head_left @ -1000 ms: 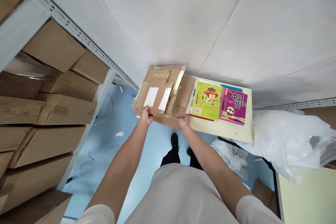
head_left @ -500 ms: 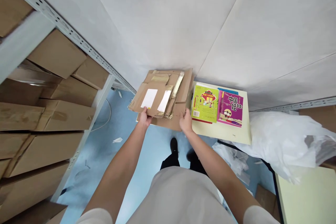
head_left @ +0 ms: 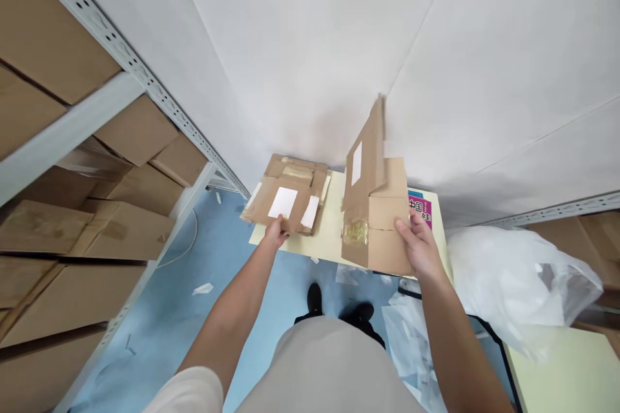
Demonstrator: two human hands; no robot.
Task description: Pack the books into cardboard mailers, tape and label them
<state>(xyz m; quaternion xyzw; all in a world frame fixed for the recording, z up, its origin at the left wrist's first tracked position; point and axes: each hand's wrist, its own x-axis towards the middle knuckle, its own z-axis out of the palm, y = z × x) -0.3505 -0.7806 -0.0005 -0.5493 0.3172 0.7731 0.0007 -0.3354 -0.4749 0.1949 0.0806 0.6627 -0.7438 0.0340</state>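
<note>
A flattened cardboard box (head_left: 396, 206), partly unfolded with one panel tilted up toward the wall, is gripped at its right edge by my right hand (head_left: 422, 246). It carries a white label and shiny tape. To the left lies a stack of flattened cardboard (head_left: 303, 205) with white labels on top. My left hand (head_left: 277, 232) pinches the front edge of that stack. Behind the raised box, a purple book (head_left: 427, 210) shows only in part at the right end of the cream table (head_left: 334, 239). Other books are hidden by the box.
At left, a metal shelf (head_left: 104, 26) holds several cardboard boxes (head_left: 130, 219). A white plastic bag (head_left: 513, 284) bulges at the right, above another cream table (head_left: 564, 368). A pale wall (head_left: 310, 45) stands behind. Plastic scraps (head_left: 411, 342) lie on the blue floor (head_left: 194, 329).
My right hand has moved right, lifting and opening one flattened box away from the stack. That box now covers most of the books. My left hand stays at the stack's front edge.
</note>
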